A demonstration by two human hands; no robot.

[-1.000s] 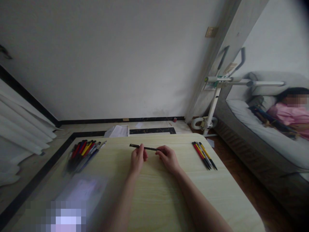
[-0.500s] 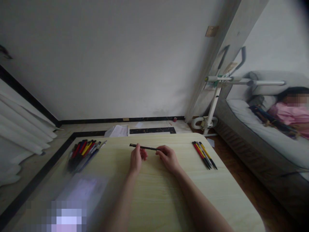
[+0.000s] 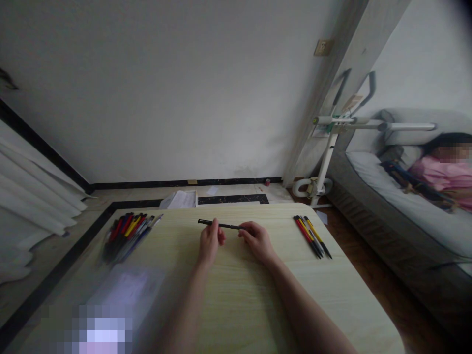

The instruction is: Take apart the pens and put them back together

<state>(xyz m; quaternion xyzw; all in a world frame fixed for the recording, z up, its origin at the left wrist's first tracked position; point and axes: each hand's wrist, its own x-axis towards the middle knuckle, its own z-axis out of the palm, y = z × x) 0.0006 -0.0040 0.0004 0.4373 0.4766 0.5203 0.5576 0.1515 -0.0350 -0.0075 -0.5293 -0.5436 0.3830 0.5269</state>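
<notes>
A slim black pen [image 3: 229, 226] is held level above the far part of the wooden table [image 3: 236, 295]. My left hand [image 3: 210, 241] pinches it near its left part, thumb on top, with a short length sticking out to the left. The right end sits between the thumb and fingers of my right hand [image 3: 257, 240]. To the left lies a bundle of pens [image 3: 129, 231] in black, red, yellow, blue and clear. On the right, several pens [image 3: 311, 236] in red, yellow, black and grey lie side by side, tips toward me.
A blurred pale sheet [image 3: 125, 290] lies at the table's near left. Beyond the far edge, papers [image 3: 180, 199] sit on the floor. White exercise equipment [image 3: 326, 157] stands at the right, beside a bed [image 3: 368, 182] where a person in pink [image 3: 438, 172] lies. A curtain [image 3: 33, 196] hangs left.
My left thumb and hand have shifted slightly right along the black pen. The right hand and the pen stay where they were.
</notes>
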